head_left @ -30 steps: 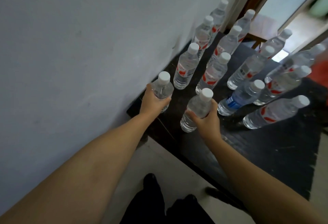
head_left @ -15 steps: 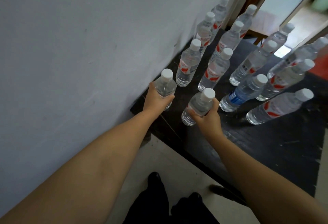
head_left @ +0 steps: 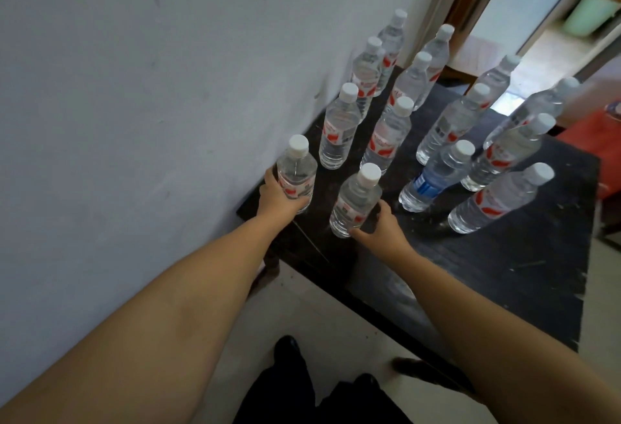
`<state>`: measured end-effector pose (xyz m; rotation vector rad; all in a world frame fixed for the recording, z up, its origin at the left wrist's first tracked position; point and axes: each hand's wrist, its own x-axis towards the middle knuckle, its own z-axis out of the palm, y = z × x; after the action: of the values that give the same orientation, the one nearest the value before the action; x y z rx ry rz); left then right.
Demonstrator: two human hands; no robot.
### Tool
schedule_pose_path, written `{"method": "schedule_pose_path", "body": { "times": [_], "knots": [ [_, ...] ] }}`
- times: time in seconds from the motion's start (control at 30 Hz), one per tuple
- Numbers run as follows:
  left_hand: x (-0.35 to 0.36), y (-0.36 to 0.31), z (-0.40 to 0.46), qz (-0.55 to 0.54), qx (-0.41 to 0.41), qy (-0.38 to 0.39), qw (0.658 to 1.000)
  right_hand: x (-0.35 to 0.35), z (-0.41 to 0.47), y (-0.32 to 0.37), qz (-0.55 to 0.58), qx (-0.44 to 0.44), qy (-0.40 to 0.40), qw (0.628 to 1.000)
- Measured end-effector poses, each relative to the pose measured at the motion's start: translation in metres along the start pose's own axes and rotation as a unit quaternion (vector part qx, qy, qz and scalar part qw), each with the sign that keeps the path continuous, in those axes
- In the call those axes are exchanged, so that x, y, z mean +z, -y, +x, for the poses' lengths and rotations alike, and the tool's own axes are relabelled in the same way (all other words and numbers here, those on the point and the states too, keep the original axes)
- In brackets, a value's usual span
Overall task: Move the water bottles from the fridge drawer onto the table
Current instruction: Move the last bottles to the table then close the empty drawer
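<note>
- Two nearest water bottles stand at the near left corner of the dark table [head_left: 504,275], upright, white caps on.
- Left-hand bottle [head_left: 297,173]: close to the wall [head_left: 151,87], at the table's left edge. The left hand [head_left: 280,196] grips its lower body, fingers curled round the red-marked label.
- Right-hand bottle [head_left: 356,203]: just beside the first, apart from it. The right hand [head_left: 379,230] has fingers and thumb round its base; how tight the grip is, cannot tell.
- Whether either base rests on the tabletop or sits slightly lifted: cannot tell.
- Behind these, more bottles in rough rows running away along the wall, all upright, most with red-and-white labels. Next in the wall row is a red-label bottle [head_left: 337,131].
- One blue-label bottle [head_left: 437,176] stands to the right, among red-labelled ones.
- Both forearms bare, reaching in from below.
- Pale floor [head_left: 302,316] under the table's near edge; dark shoes [head_left: 285,349] at bottom.
- Doorway [head_left: 504,20] beyond the table's far end.
</note>
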<state>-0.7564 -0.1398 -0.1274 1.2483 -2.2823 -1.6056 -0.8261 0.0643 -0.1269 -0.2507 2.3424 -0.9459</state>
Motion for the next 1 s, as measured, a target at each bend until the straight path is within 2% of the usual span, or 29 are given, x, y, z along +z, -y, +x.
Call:
{"method": "schedule_pose_path", "body": {
  "times": [0.1, 0.17, 0.3, 0.4, 0.53, 0.77, 1.0],
  "knots": [
    [-0.002, 0.015, -0.012, 0.077, -0.067, 0.022, 0.994, -0.001, -0.003, -0.003, -0.158, 0.070, 0.073, 0.982],
    [-0.004, 0.026, -0.023, 0.129, -0.093, 0.050, 0.986, 0.001, -0.007, -0.002, -0.213, 0.067, 0.119, 0.967],
    [-0.012, 0.045, -0.048, 0.162, -0.074, 0.057, 0.982, 0.014, -0.012, 0.003, -0.287, -0.003, 0.173, 0.942],
    [-0.017, 0.054, -0.075, 0.171, -0.056, 0.012, 0.984, 0.025, -0.018, 0.015, -0.333, -0.065, 0.223, 0.914],
    [-0.017, 0.066, -0.122, 0.168, -0.083, -0.034, 0.982, 0.038, -0.027, 0.020, -0.371, -0.159, 0.257, 0.878],
    [0.024, 0.102, -0.232, 0.121, -0.168, -0.098, 0.973, 0.057, -0.065, -0.009, -0.459, -0.265, 0.322, 0.785],
    [0.059, 0.127, -0.339, 0.074, -0.261, -0.168, 0.948, 0.083, -0.124, -0.037, -0.562, -0.352, 0.359, 0.657]
  ]
}}
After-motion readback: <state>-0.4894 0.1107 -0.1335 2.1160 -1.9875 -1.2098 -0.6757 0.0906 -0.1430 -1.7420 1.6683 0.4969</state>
